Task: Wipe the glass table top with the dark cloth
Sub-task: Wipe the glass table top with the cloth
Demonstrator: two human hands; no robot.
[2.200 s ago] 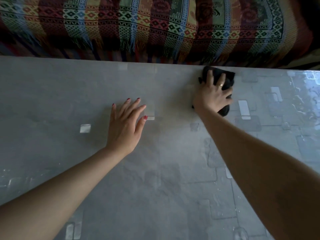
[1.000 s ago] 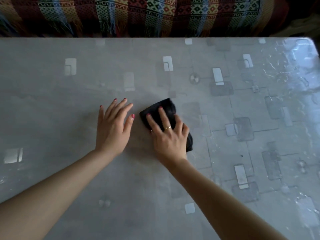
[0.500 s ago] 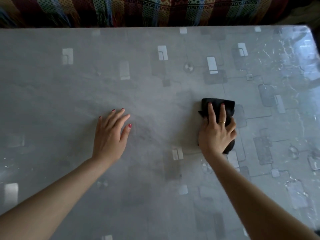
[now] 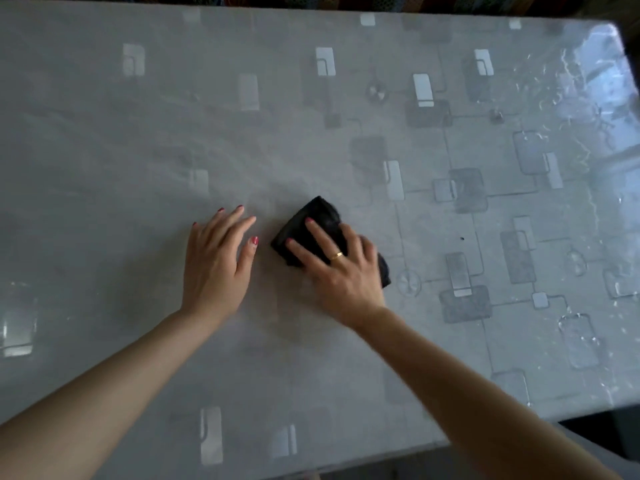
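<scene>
The glass table top (image 4: 346, 375) fills the view, grey with a pattern of pale and dark rectangles under it. A bunched dark cloth (image 4: 320, 216) lies near its middle. My right hand (image 4: 341, 268) presses flat on the cloth, fingers spread over it, a gold ring on one finger. My left hand (image 4: 216, 259) rests palm down on the bare glass just left of the cloth, fingers together, holding nothing. A narrow gap separates its thumb from the cloth.
A striped patterned fabric (image 4: 381, 1) shows as a thin band beyond the far edge. The table's right edge (image 4: 628, 64) and near right corner (image 4: 540, 427) are in view, with dark floor below. Bright reflections cover the glass at the right.
My right hand has slid the cloth back left, from the right of centre to beside my left hand. The left hand has stayed put. The view has tilted further down the table.
</scene>
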